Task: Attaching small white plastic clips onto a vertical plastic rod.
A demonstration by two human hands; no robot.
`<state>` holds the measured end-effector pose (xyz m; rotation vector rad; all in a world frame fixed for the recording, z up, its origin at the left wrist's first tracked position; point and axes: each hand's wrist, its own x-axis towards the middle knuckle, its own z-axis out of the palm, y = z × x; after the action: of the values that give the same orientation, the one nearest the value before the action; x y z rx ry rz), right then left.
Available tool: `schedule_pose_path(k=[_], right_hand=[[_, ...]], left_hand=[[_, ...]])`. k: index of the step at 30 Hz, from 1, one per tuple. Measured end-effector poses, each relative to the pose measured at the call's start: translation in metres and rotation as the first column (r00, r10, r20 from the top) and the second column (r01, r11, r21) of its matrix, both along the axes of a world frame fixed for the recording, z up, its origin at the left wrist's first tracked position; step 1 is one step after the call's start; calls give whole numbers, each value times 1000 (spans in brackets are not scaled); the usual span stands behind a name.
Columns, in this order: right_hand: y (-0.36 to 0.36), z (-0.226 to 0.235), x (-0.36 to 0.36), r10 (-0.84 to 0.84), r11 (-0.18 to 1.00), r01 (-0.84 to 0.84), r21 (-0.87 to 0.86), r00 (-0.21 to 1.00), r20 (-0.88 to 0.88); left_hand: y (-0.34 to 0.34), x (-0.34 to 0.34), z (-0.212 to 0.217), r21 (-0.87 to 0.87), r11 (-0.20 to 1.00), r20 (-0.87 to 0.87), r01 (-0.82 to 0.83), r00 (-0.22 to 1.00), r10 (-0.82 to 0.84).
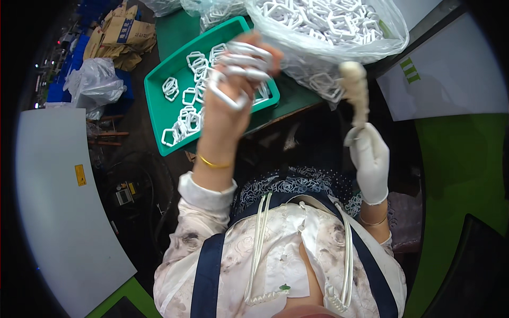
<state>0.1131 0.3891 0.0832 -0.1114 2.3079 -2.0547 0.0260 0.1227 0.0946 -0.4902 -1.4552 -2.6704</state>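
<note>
My bare left hand [238,79], with a gold bangle below the wrist, is raised over the near right part of a green tray [154,111]. Its fingers are curled and somewhat blurred around several white plastic angular rings [228,95]. More rings of the same kind [189,122] lie in the tray, some in small clusters. Off to the right, my right hand [371,164] wears a white glove. It grips the lower end of a beige, knobbly stick-like piece [355,95] that stands nearly upright; its exact kind I cannot make out.
A large clear plastic bag [395,45] full of white rings rests on the green table [172,34], right of the tray. A smaller bag [220,16] sits behind. Brown paper sacks [119,34] lie far left. White panels [58,196] flank both sides.
</note>
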Motion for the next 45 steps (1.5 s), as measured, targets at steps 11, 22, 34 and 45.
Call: schedule_pose_path(k=[11, 22, 34, 45], right_hand=[[15, -13, 1, -241, 969, 240, -51, 971, -6], [20, -22, -1, -255, 964, 257, -71, 966, 31], [17, -23, 0, -227, 970, 229, -82, 973, 41], [19, -27, 2, -232, 968, 235, -83, 972, 44]], left_hand=[[38, -144, 93, -773, 159, -634, -614, 743, -214], [30, -196, 65, -929, 200, -361, -311, 883, -300], [68, -228, 13, -621, -68, -742, -781, 613, -269], [24, -174, 47, -536, -168, -707, -827, 549, -445]])
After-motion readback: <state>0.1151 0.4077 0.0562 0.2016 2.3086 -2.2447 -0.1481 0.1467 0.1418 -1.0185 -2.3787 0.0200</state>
